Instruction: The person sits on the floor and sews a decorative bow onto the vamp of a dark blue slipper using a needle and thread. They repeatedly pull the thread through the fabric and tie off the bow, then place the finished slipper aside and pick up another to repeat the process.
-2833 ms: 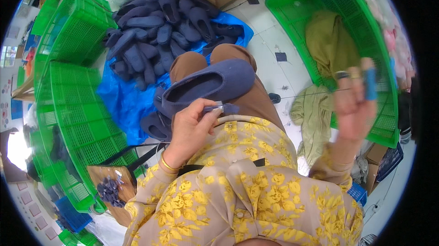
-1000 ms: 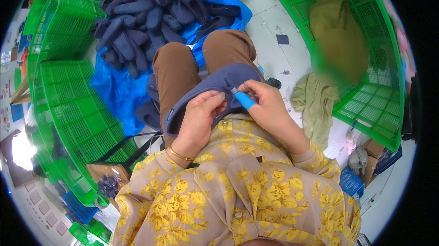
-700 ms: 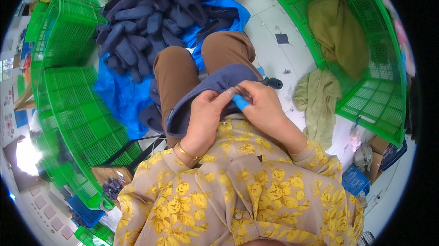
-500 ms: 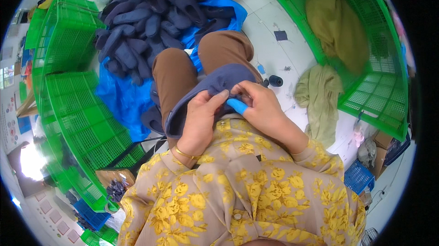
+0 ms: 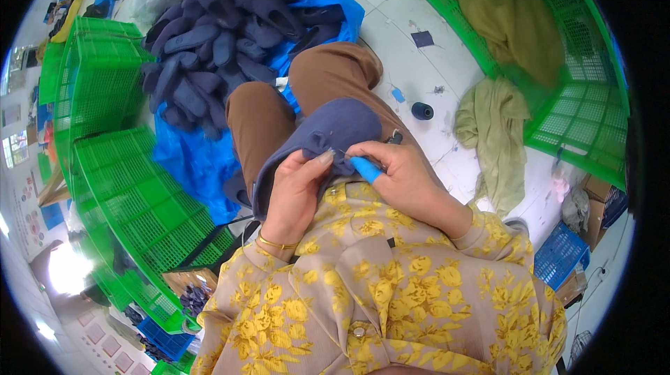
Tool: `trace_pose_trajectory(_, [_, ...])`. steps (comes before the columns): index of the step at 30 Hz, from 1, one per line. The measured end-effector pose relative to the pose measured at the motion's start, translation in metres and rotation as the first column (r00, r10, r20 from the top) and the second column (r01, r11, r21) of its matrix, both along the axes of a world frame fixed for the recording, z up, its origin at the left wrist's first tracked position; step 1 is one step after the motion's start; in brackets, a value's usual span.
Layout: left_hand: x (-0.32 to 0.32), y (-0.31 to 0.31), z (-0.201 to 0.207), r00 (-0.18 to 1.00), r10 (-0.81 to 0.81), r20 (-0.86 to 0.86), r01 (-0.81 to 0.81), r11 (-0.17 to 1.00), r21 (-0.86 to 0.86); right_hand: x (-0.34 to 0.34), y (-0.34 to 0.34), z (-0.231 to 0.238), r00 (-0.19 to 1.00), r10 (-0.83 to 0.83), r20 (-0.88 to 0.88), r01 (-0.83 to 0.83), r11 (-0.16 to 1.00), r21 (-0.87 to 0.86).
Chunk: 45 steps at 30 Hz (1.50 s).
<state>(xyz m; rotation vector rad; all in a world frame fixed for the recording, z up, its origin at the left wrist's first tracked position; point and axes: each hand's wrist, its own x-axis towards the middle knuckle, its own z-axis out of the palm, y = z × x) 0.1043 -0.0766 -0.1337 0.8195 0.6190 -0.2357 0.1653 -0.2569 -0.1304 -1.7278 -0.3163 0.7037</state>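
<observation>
A dark blue slipper [image 5: 342,118] lies across my lap, with a small raised knot or bow of the same colour on its upper. My left hand [image 5: 296,183] is closed on the slipper's near side, thumb pressed beside the bow. Just to the right, my right hand [image 5: 394,176] is pinched close to the upper, a blue cover on one finger. What its fingertips hold is too small to make out. A small dark object [image 5: 396,137] shows at the far edge of my right hand; its kind is unclear.
A heap of dark blue slippers [image 5: 223,47] lies on blue plastic sheeting [image 5: 188,159] beyond my knees. Green crates [image 5: 132,186] stand at left. At right, a large green crate [image 5: 579,127] holds olive cloth [image 5: 513,19]. A dark thread spool [image 5: 421,111] stands on the floor.
The fingertips of both hands have shifted slightly at the bow, and the right hand has turned a little. The slipper stays on my lap. The whole view has shifted somewhat.
</observation>
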Motion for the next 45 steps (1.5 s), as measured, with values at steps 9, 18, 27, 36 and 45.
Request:
trace_pose_trajectory(9, [-0.003,0.001,-0.002,1.000,0.016,-0.003,-0.016,1.000,-0.014,0.002,0.001,0.000,0.991,0.039,0.130,-0.039,0.999,0.000])
trace_pose_trajectory(18, [-0.004,0.003,-0.004,0.999,0.005,0.038,-0.003,0.998,-0.058,-0.006,0.013,-0.014,0.965,0.062,0.255,-0.047,0.997,-0.064])
trace_pose_trajectory(27, [-0.006,0.004,-0.008,0.998,-0.020,0.063,0.026,0.994,-0.103,-0.006,0.020,-0.020,0.961,-0.021,0.276,0.023,1.000,-0.005])
trace_pose_trajectory(36, [-0.007,0.000,-0.001,0.993,-0.054,0.104,0.059,0.997,-0.048,-0.009,0.023,-0.013,0.994,-0.080,0.076,0.078,0.997,0.020])
trace_pose_trajectory(45, [-0.010,-0.003,0.000,0.996,-0.057,0.069,0.055,0.998,0.031,0.025,0.029,0.016,0.972,0.225,0.070,-0.209,0.959,-0.191])
